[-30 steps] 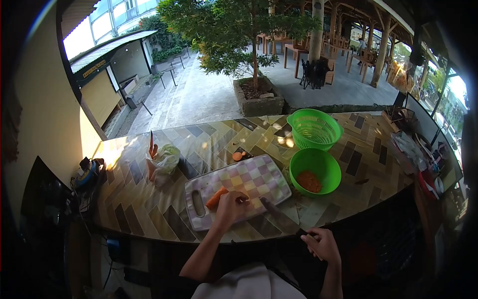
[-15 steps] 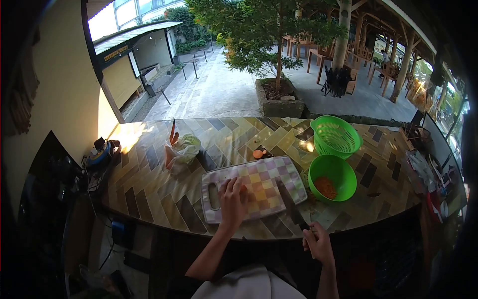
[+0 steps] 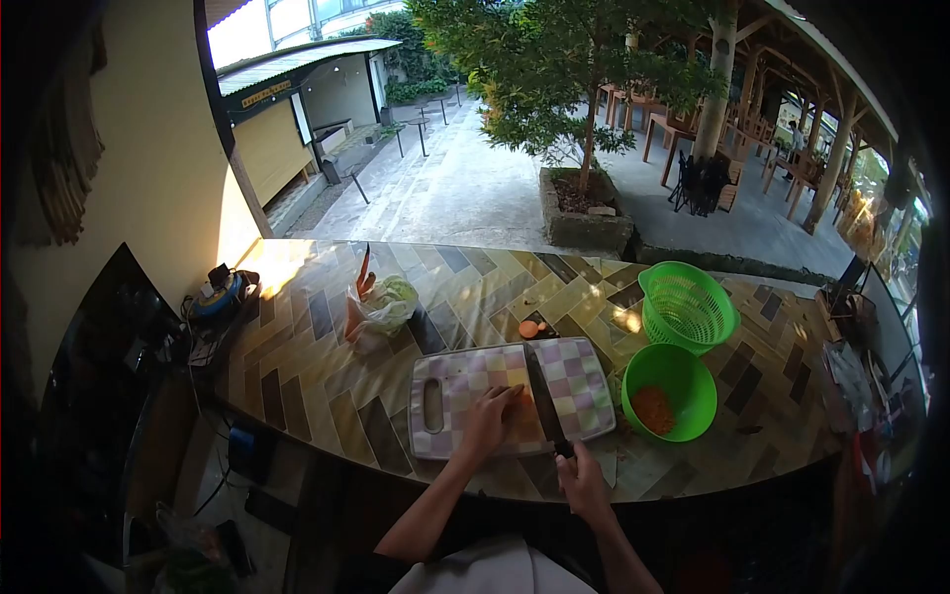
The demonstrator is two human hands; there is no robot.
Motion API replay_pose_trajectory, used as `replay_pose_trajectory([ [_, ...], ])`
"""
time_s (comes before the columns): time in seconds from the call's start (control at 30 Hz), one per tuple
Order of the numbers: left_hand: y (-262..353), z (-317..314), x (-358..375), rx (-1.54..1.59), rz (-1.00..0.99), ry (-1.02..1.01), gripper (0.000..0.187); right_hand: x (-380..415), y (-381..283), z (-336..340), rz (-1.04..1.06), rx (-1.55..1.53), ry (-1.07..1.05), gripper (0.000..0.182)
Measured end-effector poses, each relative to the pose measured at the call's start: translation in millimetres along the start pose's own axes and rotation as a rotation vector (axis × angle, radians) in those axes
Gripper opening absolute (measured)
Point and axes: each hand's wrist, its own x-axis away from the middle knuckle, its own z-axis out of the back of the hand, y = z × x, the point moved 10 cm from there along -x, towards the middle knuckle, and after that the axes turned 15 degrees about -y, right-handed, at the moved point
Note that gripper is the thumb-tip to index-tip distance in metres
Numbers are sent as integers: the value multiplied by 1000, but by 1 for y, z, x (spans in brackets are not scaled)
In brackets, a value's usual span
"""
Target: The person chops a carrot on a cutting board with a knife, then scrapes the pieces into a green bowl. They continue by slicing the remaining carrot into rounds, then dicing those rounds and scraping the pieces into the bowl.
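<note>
The checkered cutting board (image 3: pixel 460 384), with a handle slot on its left side, lies on the table in front of me. My left hand (image 3: pixel 485 420) rests on it, fingers bent and closed on a small orange piece of carrot (image 3: pixel 518 400), mostly hidden by the fingers. My right hand (image 3: pixel 584 481) grips the black handle of a kitchen knife (image 3: pixel 543 394). Its long blade stands just right of the carrot, pointing away from me over the board. Right of the board, a green bowl (image 3: pixel 697 381) has orange carrot bits (image 3: pixel 653 410) in the bottom.
Behind the bowl a green colander (image 3: pixel 690 307) leans tilted. Carrot ends (image 3: pixel 531 329) lie beyond the board. A plastic bag (image 3: pixel 388 305) with carrots (image 3: pixel 365 277) sits at the back left. Cables and a blue device (image 3: pixel 220 297) are on the left edge.
The knife has swung left from the board's right side to beside the carrot. My left hand has shifted slightly right and down. The whole view has tilted a little.
</note>
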Motion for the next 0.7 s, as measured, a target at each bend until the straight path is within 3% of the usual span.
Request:
replay_pose_trajectory([
  [0.07,8,7,4,27,12,4,33,-9,7,-6,-80,-74,-77,26],
  [0.17,6,6,4,38,-14,3,32,-17,22,-4,-15,98,-28,34],
  [0.27,2,5,4,18,-2,12,32,-14,-4,4,2,233,13,22],
  [0.47,2,3,4,-14,-14,30,32,-15,-22,-1,-24,346,-24,26],
  [0.7,6,5,4,-34,-10,48,32,-14,-20,-1,-112,295,-26,27],
])
